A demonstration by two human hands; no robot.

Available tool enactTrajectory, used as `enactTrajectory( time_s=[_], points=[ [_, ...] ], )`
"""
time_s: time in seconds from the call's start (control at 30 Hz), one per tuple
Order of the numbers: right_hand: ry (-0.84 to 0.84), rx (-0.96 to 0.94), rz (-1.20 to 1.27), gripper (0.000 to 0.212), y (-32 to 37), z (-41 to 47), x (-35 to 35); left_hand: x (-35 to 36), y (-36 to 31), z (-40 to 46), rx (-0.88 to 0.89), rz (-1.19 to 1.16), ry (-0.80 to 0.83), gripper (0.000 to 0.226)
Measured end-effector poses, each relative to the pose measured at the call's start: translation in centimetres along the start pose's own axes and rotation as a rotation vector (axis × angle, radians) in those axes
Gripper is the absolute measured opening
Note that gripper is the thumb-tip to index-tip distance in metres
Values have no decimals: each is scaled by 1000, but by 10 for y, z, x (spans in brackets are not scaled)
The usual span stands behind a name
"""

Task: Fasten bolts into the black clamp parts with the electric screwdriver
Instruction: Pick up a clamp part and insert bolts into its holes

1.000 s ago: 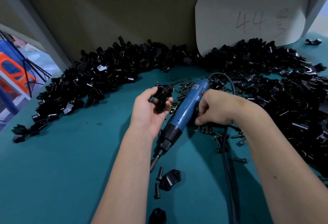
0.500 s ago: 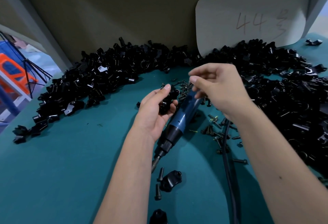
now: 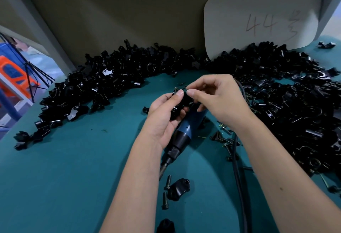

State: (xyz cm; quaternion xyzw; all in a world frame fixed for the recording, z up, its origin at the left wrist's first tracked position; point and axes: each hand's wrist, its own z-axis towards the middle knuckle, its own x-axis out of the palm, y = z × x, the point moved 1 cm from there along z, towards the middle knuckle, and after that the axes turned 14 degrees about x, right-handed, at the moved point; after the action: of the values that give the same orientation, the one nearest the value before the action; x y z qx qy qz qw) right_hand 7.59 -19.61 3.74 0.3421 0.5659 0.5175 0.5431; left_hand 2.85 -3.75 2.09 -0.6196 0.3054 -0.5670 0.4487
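Teal felt bench (image 3: 55,177); left hand (image 3: 163,114) grips angular black clamp part (image 3: 178,108), right hand (image 3: 219,99) pinches something small, unclear what

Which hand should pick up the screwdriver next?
Right hand, probably: it only pinches something small at the black clamp part held by the left hand, and the blue electric screwdriver lies beneath it.

Counter (image 3: 64,177): teal surface, under and around both hands. Backboard (image 3: 129,11): drab olive panel, upright beyond the hands. Card (image 3: 262,16): pale, rounded corners, handwritten "44", leaning on the backboard up and right of the hands. Orange stool (image 3: 16,77): far left, off the counter.
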Motion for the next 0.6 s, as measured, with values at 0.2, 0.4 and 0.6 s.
enactTrajectory(
  time_s=[0.2, 0.4, 0.6],
  points=[
    [-3, -52, -58, 22, 1, -3, 7, 3, -3, -1, 27, -5, -12, 14],
    [-54, -16, 94, 21, -2, -2, 9, 2, -9, -2, -17, -171, -49, 33],
    [-56, -14, 248, 23, -2, -3, 11, -2, -7, 1, 15, -191, -58, 32]
  ],
)
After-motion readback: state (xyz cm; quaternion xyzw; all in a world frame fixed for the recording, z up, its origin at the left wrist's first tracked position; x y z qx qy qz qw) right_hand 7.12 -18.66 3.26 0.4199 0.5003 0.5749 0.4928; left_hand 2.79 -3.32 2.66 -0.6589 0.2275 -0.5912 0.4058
